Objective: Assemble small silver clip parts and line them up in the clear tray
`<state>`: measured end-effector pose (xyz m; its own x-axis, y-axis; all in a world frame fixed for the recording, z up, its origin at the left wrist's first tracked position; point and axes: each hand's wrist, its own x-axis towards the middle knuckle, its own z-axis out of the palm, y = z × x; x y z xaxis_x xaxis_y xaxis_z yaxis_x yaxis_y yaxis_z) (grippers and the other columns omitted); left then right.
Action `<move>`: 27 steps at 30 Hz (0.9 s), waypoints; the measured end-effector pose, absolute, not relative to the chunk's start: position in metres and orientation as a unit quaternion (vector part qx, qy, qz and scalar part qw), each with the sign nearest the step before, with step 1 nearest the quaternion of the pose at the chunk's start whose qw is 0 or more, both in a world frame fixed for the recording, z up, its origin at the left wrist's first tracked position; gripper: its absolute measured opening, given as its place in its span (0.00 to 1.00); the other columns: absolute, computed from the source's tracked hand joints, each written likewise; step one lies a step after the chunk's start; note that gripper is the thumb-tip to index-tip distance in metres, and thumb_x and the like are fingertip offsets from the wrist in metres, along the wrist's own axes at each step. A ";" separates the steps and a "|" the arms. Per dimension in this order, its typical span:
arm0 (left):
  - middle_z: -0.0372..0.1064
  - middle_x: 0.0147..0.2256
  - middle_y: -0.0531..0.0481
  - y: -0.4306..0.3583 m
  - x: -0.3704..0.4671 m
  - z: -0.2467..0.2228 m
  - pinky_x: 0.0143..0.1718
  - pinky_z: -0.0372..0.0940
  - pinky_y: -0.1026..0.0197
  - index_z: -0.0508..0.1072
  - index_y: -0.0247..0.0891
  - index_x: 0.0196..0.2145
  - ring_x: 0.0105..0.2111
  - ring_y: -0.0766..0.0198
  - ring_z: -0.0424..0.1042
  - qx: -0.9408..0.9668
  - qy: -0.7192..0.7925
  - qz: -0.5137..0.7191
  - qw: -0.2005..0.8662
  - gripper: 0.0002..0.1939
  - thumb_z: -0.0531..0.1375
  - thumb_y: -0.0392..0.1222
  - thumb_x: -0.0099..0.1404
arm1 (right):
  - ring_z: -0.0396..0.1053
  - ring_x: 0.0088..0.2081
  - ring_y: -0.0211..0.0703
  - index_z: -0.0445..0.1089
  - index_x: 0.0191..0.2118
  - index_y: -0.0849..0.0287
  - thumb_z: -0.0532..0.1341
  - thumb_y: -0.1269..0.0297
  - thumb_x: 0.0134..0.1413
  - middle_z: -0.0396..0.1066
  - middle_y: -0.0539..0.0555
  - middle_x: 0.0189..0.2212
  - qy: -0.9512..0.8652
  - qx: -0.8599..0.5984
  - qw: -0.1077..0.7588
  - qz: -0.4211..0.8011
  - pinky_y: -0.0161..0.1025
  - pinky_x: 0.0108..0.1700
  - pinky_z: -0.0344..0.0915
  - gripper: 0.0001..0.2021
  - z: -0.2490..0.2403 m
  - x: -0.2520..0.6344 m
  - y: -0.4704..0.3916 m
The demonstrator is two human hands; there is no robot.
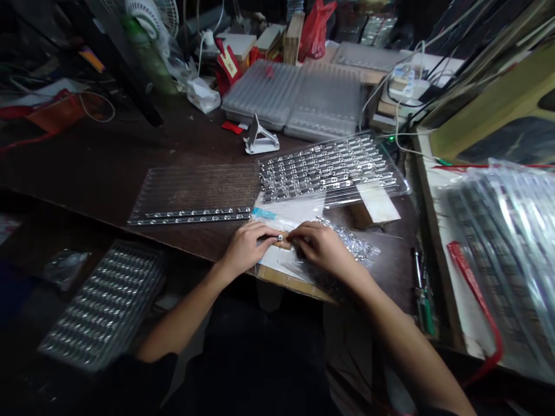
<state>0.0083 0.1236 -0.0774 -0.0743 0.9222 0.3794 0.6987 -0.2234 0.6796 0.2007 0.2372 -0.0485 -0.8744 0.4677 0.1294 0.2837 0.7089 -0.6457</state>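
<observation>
Between my two hands, over a small brown block (282,244) at the table's front edge, is a small shiny metal part (280,237). My left hand (248,245) pinches this part between thumb and fingertips. Close on its right, my right hand (318,242) has its fingertips pressed together; what they hold is too small to make out. A pile of small shiny parts (353,242) in clear plastic lies beside my right hand. Behind, a clear tray (195,185) has two rows of metal parts along its front, and a tilted tray (325,167) carries several rows.
A white stand (261,138) and stacked clear trays (260,92) are farther back. More filled trays (102,306) sit low at the left. A green-handled tool (427,312) and plastic-wrapped trays (511,242) lie at the right. A white block (376,199) props the tilted tray.
</observation>
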 end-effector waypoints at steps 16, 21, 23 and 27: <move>0.76 0.41 0.50 0.111 0.007 -0.082 0.46 0.64 0.55 0.75 0.40 0.41 0.43 0.57 0.71 0.630 0.695 0.340 0.058 0.05 0.62 0.38 0.66 | 0.64 0.40 0.47 0.73 0.47 0.65 0.56 0.71 0.66 0.71 0.60 0.41 -0.984 -0.143 0.080 0.070 0.42 0.43 0.62 0.10 -0.053 0.179 0.210; 0.76 0.40 0.50 0.116 0.014 -0.075 0.45 0.65 0.58 0.75 0.39 0.40 0.42 0.60 0.72 0.607 0.688 0.394 0.055 0.04 0.62 0.36 0.66 | 0.67 0.42 0.46 0.72 0.53 0.60 0.57 0.68 0.66 0.73 0.57 0.42 -0.971 -0.195 0.044 0.134 0.40 0.43 0.63 0.13 -0.039 0.195 0.224; 0.76 0.39 0.50 0.121 0.023 -0.071 0.45 0.65 0.58 0.75 0.38 0.39 0.41 0.60 0.72 0.608 0.668 0.425 0.064 0.04 0.63 0.36 0.65 | 0.69 0.43 0.49 0.74 0.50 0.61 0.61 0.64 0.63 0.73 0.57 0.42 -0.962 -0.242 0.018 0.126 0.42 0.45 0.63 0.13 -0.033 0.207 0.233; 0.75 0.36 0.50 0.130 0.037 -0.069 0.43 0.64 0.56 0.75 0.38 0.37 0.39 0.59 0.72 0.634 0.639 0.426 0.088 0.03 0.64 0.37 0.64 | 0.70 0.44 0.49 0.75 0.45 0.61 0.62 0.62 0.61 0.74 0.58 0.41 -0.948 -0.288 -0.035 0.132 0.40 0.45 0.62 0.11 -0.023 0.220 0.242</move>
<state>0.0366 0.1301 -0.0693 -0.1800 0.8854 0.4285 0.7355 -0.1681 0.6563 0.2200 0.2416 -0.0234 -0.8312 0.5376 -0.1418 0.5559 0.7990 -0.2294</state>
